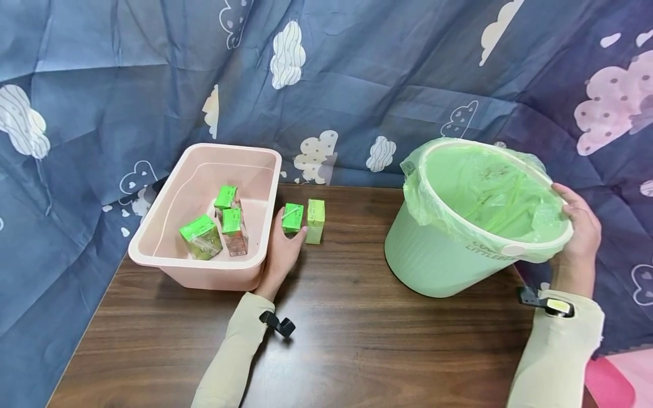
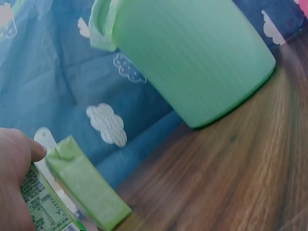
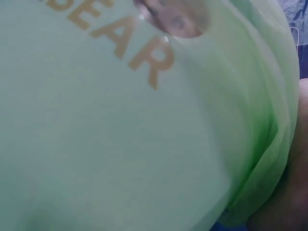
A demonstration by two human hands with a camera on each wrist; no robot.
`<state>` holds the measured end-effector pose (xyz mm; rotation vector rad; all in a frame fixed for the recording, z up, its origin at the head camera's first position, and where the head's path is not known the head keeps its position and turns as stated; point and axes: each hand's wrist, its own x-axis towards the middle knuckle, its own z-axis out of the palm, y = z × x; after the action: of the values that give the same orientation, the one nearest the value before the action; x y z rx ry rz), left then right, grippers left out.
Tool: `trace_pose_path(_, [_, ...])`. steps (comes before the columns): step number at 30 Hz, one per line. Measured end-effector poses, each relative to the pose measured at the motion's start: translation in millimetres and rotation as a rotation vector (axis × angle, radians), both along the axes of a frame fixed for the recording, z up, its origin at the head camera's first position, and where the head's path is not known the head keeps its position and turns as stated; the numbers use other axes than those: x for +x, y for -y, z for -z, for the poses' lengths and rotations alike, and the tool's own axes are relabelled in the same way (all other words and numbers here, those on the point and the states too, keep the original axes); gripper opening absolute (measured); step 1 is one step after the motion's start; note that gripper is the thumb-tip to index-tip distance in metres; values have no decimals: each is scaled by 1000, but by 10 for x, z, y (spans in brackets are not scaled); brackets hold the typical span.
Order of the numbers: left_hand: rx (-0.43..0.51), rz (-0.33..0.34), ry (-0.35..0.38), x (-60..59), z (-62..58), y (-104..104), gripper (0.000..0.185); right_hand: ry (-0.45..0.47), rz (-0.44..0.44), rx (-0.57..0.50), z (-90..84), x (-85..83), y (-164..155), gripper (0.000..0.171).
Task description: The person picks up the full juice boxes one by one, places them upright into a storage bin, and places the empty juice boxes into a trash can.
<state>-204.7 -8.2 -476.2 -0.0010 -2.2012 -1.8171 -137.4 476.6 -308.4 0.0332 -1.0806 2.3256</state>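
Note:
My left hand [image 1: 282,249] grips a small drink carton [image 1: 293,217] with a bright green top and a straw on it, thumb on one side and fingers on the other. Close beside it stands a yellow-green drink carton [image 1: 316,221], upright on the table. At the right, my right hand [image 1: 581,226] holds the rim of a light green trash bin [image 1: 433,249]. A thin green plastic bag [image 1: 490,187] lines the bin and folds over its rim. In the right wrist view, the bin's wall [image 3: 120,144] fills most of the frame, with lettering near the top.
To the left of my left forearm sits a pink plastic basin [image 1: 204,277] holding several drink cartons, one of them a tilted green carton [image 1: 201,238]. Behind the brown wooden table [image 1: 352,340] hangs a blue cloth [image 1: 357,73] with cloud prints.

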Motion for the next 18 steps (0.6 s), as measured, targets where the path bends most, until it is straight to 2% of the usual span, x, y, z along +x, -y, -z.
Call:
trace_pose_path(7, [-65,21,-84,147,-212,-38,76,5,-1,25,17,8,15,39])
trace_pose_path(12, [-38,37,-135,272,-397,-54,76,17,11,52,27,18,17,39])
trace_pose_path(18, [18,71,-195,432,-678,-40,76,9,13,51,27,43,14,38])
